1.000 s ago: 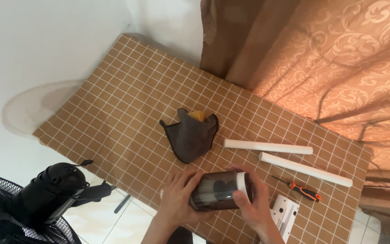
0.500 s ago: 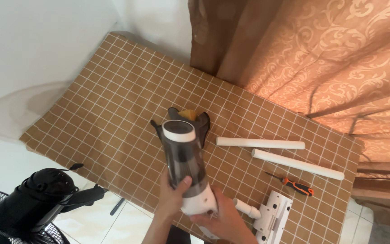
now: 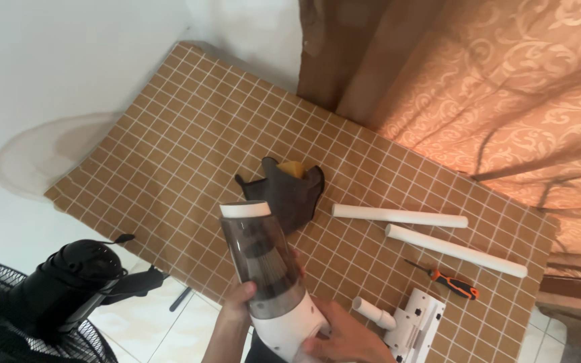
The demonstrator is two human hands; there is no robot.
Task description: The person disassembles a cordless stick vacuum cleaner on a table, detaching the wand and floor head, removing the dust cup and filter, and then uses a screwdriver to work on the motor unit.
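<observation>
Smoky-clear handheld vacuum body (image 3: 269, 275), upright, gripped by both left hand (image 3: 238, 304) and right hand (image 3: 344, 334), near the dark cloth (image 3: 289, 191).

Two white tubes (image 3: 400, 216) (image 3: 456, 251), screwdriver (image 3: 453, 284), dark filter-like piece (image 3: 289, 190), black fan (image 3: 42, 306).

Smoky translucent vacuum canister (image 3: 263, 265), white-capped, upright, probably slightly tilted.

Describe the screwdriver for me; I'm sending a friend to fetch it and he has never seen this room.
Start at the brown mat with the white grid pattern on the floor by the orange curtain. Near its right end lie two long white plastic tubes; just below them, above the flat white floor-nozzle piece, is the small screwdriver. Its orange-and-black handle and thin dark shaft set it apart from the all-white parts around it.
</observation>
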